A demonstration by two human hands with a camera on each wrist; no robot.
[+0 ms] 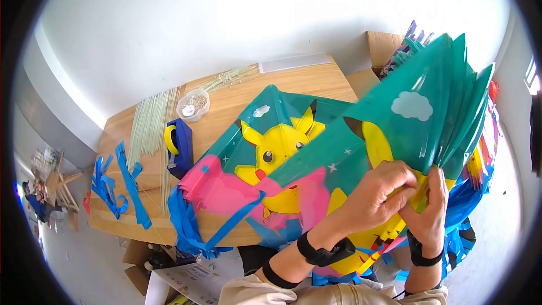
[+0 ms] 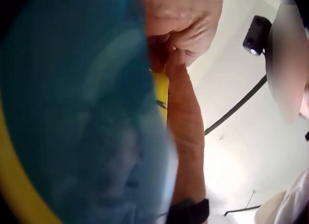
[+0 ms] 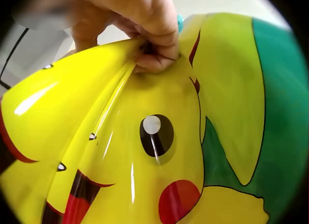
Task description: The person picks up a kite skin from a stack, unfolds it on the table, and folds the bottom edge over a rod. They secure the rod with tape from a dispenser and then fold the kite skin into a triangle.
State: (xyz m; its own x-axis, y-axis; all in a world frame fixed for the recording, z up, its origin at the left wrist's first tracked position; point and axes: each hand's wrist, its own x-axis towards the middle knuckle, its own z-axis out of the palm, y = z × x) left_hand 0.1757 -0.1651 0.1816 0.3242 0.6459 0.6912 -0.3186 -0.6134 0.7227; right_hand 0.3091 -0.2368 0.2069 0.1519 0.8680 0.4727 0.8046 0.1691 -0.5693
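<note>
A bunch of glossy green plastic kites (image 1: 415, 99), printed with a yellow cartoon figure and white clouds, stands gathered in folds in front of me. My left hand (image 1: 378, 195) pinches the film at the near edge of the bunch. Right beside it, my right hand (image 1: 428, 212) grips the gathered folds between thumb and fingers. In the right wrist view, the yellow printed film (image 3: 111, 103) creases together under the pinching fingers (image 3: 157, 45). The left wrist view is largely covered by blurred green film (image 2: 82, 103). Another kite (image 1: 274, 147) lies spread on the table, partly behind the bunch.
The wooden table (image 1: 226, 107) carries thin pale sticks (image 1: 149, 121), a bowl of small parts (image 1: 193, 105), a blue tape dispenser (image 1: 180, 147) and blue ribbon strips (image 1: 132, 183). Blue streamers (image 1: 189, 226) hang over its near edge. A cardboard box (image 1: 384, 48) stands behind at right.
</note>
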